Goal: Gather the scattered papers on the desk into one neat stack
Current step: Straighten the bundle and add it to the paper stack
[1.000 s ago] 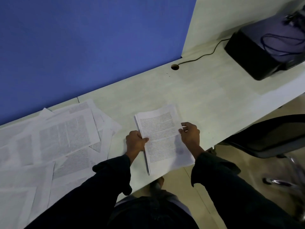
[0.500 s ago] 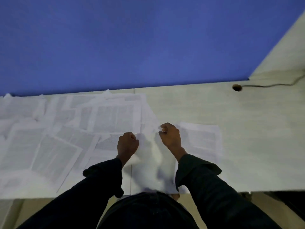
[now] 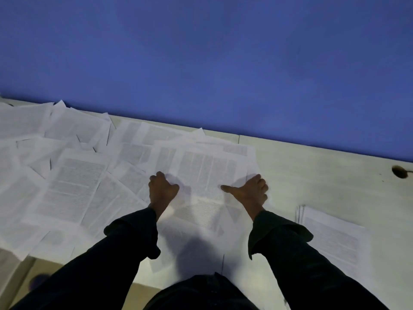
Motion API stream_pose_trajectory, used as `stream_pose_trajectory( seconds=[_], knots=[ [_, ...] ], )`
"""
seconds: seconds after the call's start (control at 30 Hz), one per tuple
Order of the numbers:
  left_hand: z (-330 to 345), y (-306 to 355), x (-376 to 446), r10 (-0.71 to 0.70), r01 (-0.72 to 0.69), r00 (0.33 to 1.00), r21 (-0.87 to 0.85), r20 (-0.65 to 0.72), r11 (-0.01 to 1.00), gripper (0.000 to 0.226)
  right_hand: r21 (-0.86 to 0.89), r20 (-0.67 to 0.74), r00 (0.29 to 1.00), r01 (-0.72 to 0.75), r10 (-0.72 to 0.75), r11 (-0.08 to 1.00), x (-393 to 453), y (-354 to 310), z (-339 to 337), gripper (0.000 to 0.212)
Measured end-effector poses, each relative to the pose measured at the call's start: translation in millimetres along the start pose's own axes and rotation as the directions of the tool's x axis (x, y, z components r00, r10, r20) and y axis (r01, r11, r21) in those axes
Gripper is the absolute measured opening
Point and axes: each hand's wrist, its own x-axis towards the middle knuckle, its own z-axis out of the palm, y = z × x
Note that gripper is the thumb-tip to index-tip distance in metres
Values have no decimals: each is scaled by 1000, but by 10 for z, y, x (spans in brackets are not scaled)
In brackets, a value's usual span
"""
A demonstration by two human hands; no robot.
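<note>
Scattered papers (image 3: pixel 73 182): white printed sheets, thin and flat, overlapping at many angles across the left and middle of the surface; long axes mixed, some running away toward the partition, others skewed.
Held sheet (image 3: pixel 205 173): between both hands, long axis running from the near edge toward the partition, blocks of grey text in columns; blurred, lying over other sheets.
Neat stack (image 3: pixel 335 240): at the right, apart from the scatter — edges roughly squared, long axis angled toward the near right, layered edges visible at its far left corner.
Left hand (image 3: pixel 162 190): grip curled, knuckles up, on the left edge of the held sheet; whether pinching or only pressing, cannot tell.
Right hand (image 3: pixel 250 192): thumb stretched flat along the paper, fingers curled over the right edge; grasp not clear either.
Surface (image 3: pixel 312 166): pale, matte, faint wood-like grain, a seam near the middle, a round cable hole (image 3: pixel 399 171) far right.
Partition (image 3: pixel 201 59): plain blue — upright behind the surface.
Sleeves (image 3: pixel 125 247): dark, loose cuffs.
</note>
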Motion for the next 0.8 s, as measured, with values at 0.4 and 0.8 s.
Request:
stream_pose_trajectory(
  seconds=[0.4,0.8],
  knots=[
    [-105,929,1601,310,-456,880,453,361,766,141,-77,-37,920,-392,390,917,51,-608,331,167],
    [-22,1146,1623,333,-594,788,499,518,631,128,-168,-40,975,-224,220,960,180,-897,497,133]
  ],
)
